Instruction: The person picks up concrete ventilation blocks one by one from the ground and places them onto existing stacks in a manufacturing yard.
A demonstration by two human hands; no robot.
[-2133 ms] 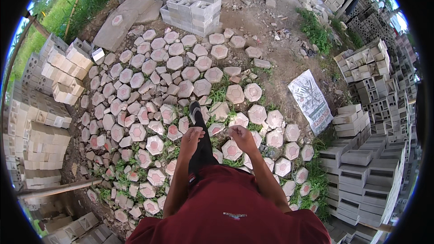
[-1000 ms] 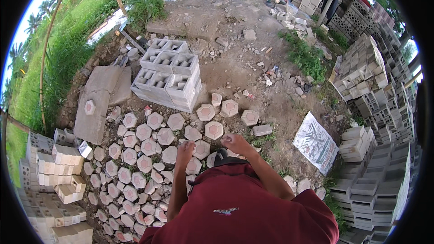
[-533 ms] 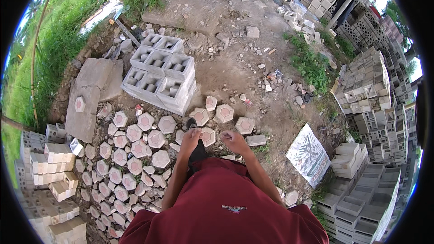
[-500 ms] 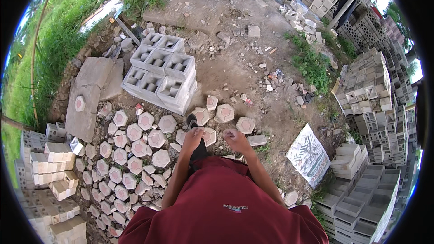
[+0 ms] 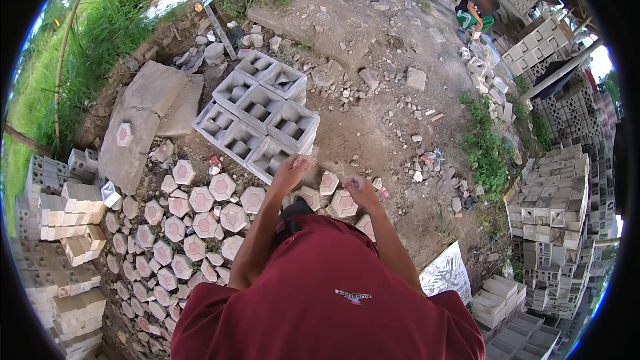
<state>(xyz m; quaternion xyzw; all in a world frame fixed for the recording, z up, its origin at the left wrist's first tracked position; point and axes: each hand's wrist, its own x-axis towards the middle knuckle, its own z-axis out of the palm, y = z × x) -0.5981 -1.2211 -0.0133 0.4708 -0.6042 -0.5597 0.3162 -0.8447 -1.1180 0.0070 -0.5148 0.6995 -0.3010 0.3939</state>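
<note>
My left hand (image 5: 291, 172) hangs in front of me with its fingers curled in, and nothing shows in it. It overlaps the near corner of a stack of grey hollow concrete blocks (image 5: 261, 105) in the picture; I cannot tell whether they touch. To the right, my right hand (image 5: 361, 192) is loosely closed, also with nothing visible in it. Beneath the hands lie hexagonal paving stones, among them a pale paver (image 5: 343, 204) beside the right hand and a smaller paver (image 5: 329, 183) between both hands. My shoe (image 5: 308, 197) shows below the left hand.
Many hexagonal pavers (image 5: 202, 199) with reddish centres cover the ground at left. Concrete slabs (image 5: 137, 130) lie beyond them. Block stacks stand at far left (image 5: 63, 210) and right (image 5: 550, 193). A printed sheet (image 5: 448, 272) lies at right. A person (image 5: 475, 13) crouches at the back right.
My view has moved forward, toward the hollow-block stack, which now sits nearer my hands. Both hands stay raised in front of me. More of the back right has come into view.
</note>
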